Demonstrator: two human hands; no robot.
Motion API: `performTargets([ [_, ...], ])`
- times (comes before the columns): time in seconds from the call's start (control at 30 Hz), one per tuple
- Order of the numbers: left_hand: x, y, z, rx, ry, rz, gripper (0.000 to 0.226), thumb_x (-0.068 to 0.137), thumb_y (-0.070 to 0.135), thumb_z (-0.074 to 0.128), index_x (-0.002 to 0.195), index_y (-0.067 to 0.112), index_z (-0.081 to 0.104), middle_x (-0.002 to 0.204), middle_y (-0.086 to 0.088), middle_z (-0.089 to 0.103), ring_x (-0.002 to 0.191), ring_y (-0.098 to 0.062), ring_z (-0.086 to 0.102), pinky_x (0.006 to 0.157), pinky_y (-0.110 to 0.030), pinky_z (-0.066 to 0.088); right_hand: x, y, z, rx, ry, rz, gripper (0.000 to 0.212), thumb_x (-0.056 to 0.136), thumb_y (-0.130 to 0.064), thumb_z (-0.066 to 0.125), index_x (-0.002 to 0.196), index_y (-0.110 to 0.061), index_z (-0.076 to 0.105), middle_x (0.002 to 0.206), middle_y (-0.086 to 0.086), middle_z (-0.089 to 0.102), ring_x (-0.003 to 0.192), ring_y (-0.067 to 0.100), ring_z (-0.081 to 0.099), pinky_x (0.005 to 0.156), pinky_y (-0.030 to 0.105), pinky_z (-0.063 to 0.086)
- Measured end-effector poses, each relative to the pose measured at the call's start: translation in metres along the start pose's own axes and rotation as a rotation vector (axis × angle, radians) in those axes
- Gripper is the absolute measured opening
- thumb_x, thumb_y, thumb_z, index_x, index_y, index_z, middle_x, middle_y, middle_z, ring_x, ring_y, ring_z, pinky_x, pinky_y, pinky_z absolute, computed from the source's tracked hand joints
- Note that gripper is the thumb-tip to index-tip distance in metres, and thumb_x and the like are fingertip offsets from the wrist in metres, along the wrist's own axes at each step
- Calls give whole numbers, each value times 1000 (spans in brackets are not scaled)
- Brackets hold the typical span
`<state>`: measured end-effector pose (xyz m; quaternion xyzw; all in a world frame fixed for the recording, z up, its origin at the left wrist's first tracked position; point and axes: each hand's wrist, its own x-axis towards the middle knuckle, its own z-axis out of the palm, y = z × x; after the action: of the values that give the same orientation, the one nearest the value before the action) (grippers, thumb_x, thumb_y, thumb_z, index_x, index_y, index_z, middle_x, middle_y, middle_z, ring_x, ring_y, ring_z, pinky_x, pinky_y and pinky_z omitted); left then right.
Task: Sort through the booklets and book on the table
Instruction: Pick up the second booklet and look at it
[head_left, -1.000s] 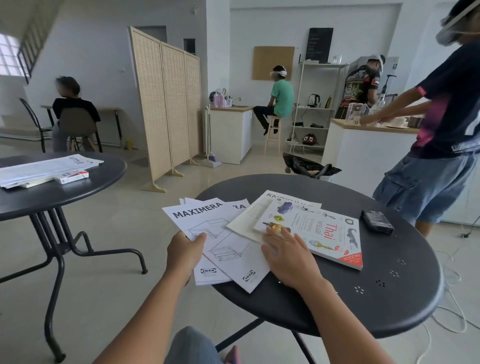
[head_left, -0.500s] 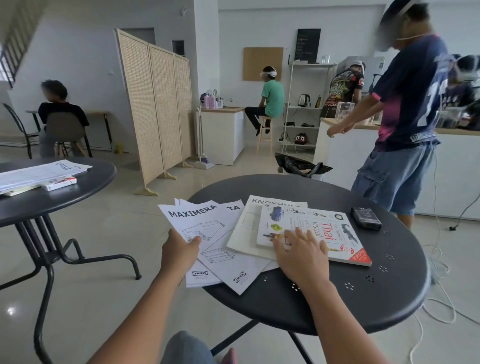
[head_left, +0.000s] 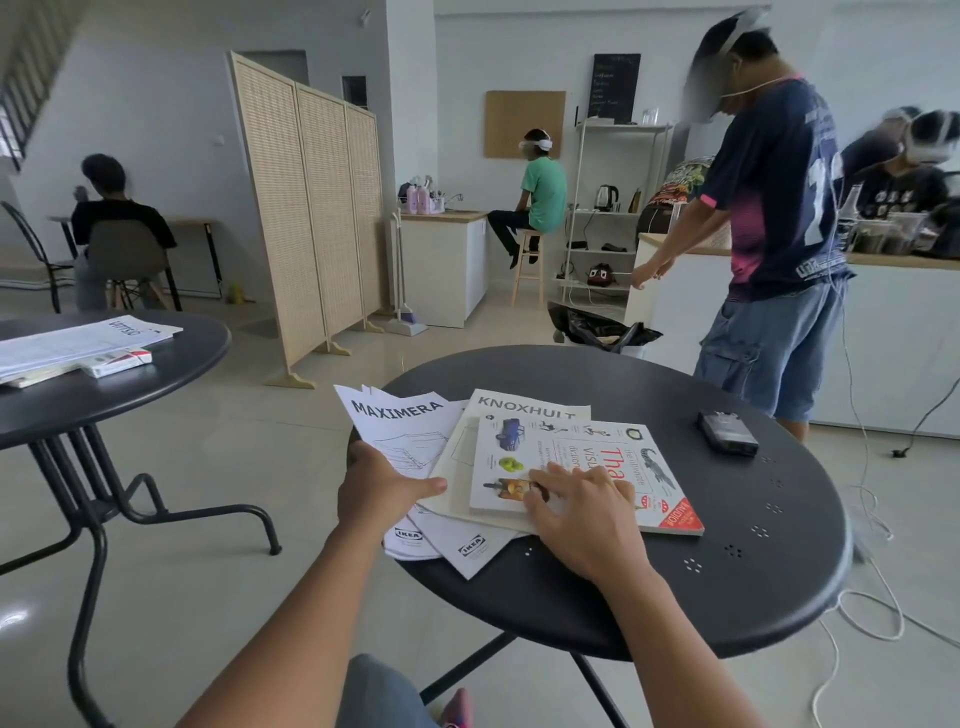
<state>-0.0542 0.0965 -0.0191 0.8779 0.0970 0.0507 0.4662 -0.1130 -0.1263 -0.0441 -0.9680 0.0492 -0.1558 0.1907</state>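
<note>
On the round black table (head_left: 649, 587) lie white MAXIMERA booklets (head_left: 402, 423) at the left edge, partly overhanging. A cream KNOXHULT booklet (head_left: 524, 402) overlaps them. On top sits a white Thai visual dictionary book (head_left: 576, 447) with a red corner. My left hand (head_left: 379, 488) grips the MAXIMERA booklets at their left side, thumb pointing across the paper. My right hand (head_left: 582, 512) rests flat, fingers spread, on the book's near edge.
A black device (head_left: 727, 434) lies on the table's far right. A second black table (head_left: 104, 384) with papers stands at left. A person in a navy shirt (head_left: 774, 208) stands close behind the table. White cables (head_left: 872, 613) trail on the floor at right.
The booklets and book have slid closer together into a tighter stack. My left hand pushed the MAXIMERA booklets rightward under the KNOXHULT booklet. The standing person stepped left.
</note>
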Motion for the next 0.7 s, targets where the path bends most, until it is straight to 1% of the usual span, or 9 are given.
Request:
performTargets([
  [0.1,1,-2,1,-89,-22,-20,81,64,27,93,120,10,38,127,-6,61,108,-29,60,83,-37,48,-1,-2,0,4,-53,12,53,96,-65,35,143,-46,52,157,-21,42,156,22,16,122,58,-6],
  [0.13,1,-3,2,-116,-31,-22,76,66,24,91,119,12,37,127,-6,61,105,-28,59,85,-38,48,0,-1,1,-19,-86,14,57,96,-67,32,146,-47,47,161,-21,37,158,26,9,121,62,-8],
  [0.2,1,-6,4,-162,-53,-32,68,73,20,87,118,14,37,127,-4,59,102,-24,56,84,-37,46,0,-1,2,-89,-134,25,62,96,-69,26,153,-45,37,165,-19,29,158,33,7,122,66,-1],
  [0.3,4,-10,4,-206,-100,-43,60,81,13,78,124,11,37,129,-3,58,109,-25,57,86,-37,47,0,-8,2,-245,-119,64,65,95,-69,19,154,-42,30,163,-15,32,151,44,23,115,69,21],
  [0.4,6,-10,0,-223,-118,-44,55,86,8,72,127,8,36,125,-3,56,108,-23,55,87,-36,46,8,-13,-3,-378,-155,107,73,94,-69,14,157,-33,22,159,-4,36,134,45,47,103,57,41],
  [0.47,7,-11,-1,-235,-130,-55,57,87,7,71,130,6,35,122,-3,54,107,-23,54,88,-37,46,15,-7,-8,-431,-141,35,71,96,-62,10,156,-29,29,149,5,47,115,38,62,93,50,50],
  [0.53,8,-11,-2,-241,-140,-70,55,88,5,68,131,5,34,123,-3,53,107,-25,54,92,-39,48,24,1,-17,-480,-130,-11,63,99,-52,13,150,-26,38,134,7,58,107,33,65,82,41,50],
  [0.6,11,-14,-3,-254,-162,-89,48,89,1,63,127,7,35,123,-5,55,107,-26,56,90,-40,49,29,5,-23,-512,-134,-1,57,102,-48,19,145,-22,45,126,5,65,107,30,66,73,38,42],
  [0.7,12,-17,-5,-281,-197,-110,45,85,-2,59,122,10,35,121,-5,57,106,-26,58,87,-40,50,29,7,-23,-567,-70,24,52,102,-52,28,122,-19,62,105,3,71,90,25,66,67,36,39],
])
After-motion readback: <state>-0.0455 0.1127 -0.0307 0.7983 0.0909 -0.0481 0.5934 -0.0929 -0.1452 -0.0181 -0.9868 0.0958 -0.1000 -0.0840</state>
